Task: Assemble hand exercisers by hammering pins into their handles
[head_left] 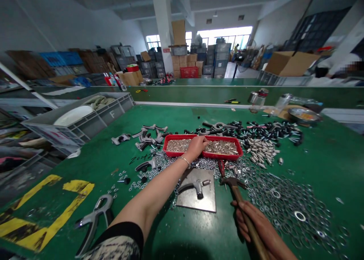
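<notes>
My left hand [196, 146] reaches out over the middle of a red tray [239, 154] filled with small silver parts, fingers curled down into the parts; what they pinch is hidden. My right hand [256, 224] is wrapped round the wooden handle of a hammer [233, 184], whose metal head rests on the green table just right of a grey steel plate [206, 203]. A metal plier-shaped part [193, 187] lies on that plate.
Loose washers [287, 203] cover the table to the right. Silver pins [261, 150] and black parts [270, 129] lie behind the tray, grey handle pieces [148, 137] to its left. A grey crate [82, 118] stands far left. A finished tool [95, 218] lies near me.
</notes>
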Demonstrator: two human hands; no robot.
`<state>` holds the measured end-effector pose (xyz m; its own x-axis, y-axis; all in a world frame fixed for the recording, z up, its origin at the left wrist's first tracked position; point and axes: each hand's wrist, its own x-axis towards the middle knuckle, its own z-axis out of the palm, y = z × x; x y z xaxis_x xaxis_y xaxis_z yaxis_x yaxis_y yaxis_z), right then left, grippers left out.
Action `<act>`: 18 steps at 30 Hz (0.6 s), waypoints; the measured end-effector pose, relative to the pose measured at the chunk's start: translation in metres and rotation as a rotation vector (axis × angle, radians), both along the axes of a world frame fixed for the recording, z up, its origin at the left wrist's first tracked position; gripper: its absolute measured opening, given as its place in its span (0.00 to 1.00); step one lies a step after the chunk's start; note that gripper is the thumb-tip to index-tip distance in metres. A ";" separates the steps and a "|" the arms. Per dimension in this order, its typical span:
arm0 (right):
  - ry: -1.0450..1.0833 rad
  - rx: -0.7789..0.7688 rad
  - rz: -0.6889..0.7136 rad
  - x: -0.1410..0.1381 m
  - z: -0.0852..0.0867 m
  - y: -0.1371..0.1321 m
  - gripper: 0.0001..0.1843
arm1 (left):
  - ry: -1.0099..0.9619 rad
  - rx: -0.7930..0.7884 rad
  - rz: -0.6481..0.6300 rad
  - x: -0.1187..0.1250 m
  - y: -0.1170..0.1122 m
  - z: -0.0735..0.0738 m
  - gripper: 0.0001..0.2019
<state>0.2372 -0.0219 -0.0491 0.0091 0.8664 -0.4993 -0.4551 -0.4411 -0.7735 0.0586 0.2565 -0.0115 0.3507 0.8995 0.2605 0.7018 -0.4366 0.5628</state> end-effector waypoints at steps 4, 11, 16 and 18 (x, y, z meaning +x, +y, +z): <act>0.043 -0.001 0.009 0.005 -0.001 0.002 0.20 | -0.058 -0.020 0.043 0.000 -0.018 0.014 0.13; 0.136 -0.015 0.041 0.012 -0.001 -0.001 0.16 | -0.138 -0.197 -0.049 -0.053 -0.121 -0.009 0.13; 0.051 -0.021 0.106 0.009 0.005 0.003 0.17 | -0.097 -0.227 0.050 -0.064 -0.143 -0.034 0.11; -0.062 0.007 0.148 0.009 0.011 0.002 0.17 | -0.060 -0.218 0.062 -0.060 -0.142 -0.035 0.11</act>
